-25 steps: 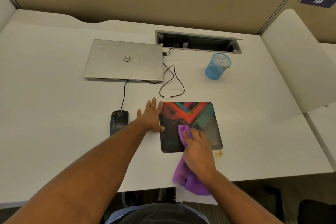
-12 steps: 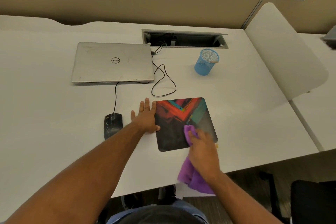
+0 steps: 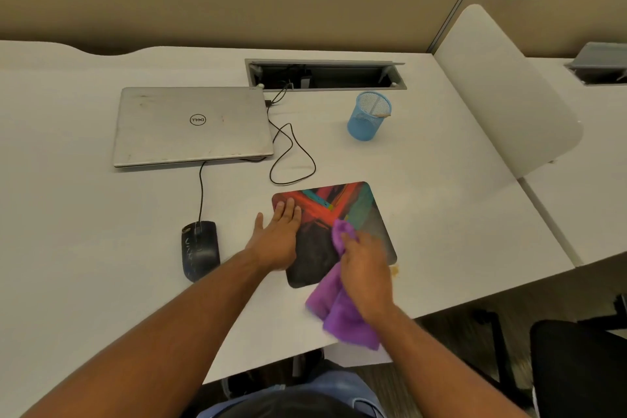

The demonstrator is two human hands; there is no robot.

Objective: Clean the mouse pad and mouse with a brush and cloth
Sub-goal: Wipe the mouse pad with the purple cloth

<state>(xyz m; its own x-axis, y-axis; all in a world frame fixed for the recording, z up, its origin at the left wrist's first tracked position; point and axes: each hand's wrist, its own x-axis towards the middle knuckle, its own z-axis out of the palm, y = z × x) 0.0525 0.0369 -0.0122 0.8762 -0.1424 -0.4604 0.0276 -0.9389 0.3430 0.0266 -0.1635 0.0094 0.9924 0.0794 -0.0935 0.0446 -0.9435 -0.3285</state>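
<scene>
Head view:

- Left hand [image 3: 276, 237]: laid flat and open, fingers extended, palm down on the left edge of the pad [image 3: 359, 210]; fingertips on the pad's far left corner, thumb off the pad on the desk [image 3: 101, 248]. Nothing gripped.
- Right hand [image 3: 368, 273]: closed around a cloth [image 3: 342, 312], pressed onto the pad's near right area. Bunched end of the cloth protruded past the fingers onto the pad centre; loose end trailed back over the pad's near edge and past the near edge of the desk. Slightly blurred.
- Pad: multicoloured print, lay flat near the near edge of the desk, turned slightly against that edge.
- Mouse [image 3: 199, 249]: black, on the desk just left of the left hand, apart from the pad, not touched. Cable [image 3: 201, 190] ran from its far end towards the laptop [image 3: 191, 125].
- Laptop: closed, silver, towards the far edge, left of centre. Second cable [image 3: 293, 159] looped on the desk between laptop and pad, led into the open hatch [image 3: 325, 75] at the far edge.
- Cup [image 3: 369, 116]: blue mesh, upright, right of the laptop, beyond the pad; a pale stick-like item leaned inside, identity unclear.
- Stain [image 3: 393, 270]: small, orange-brown, on the desk just beside the pad's near right corner.
- Brush: cannot tell its location.
</scene>
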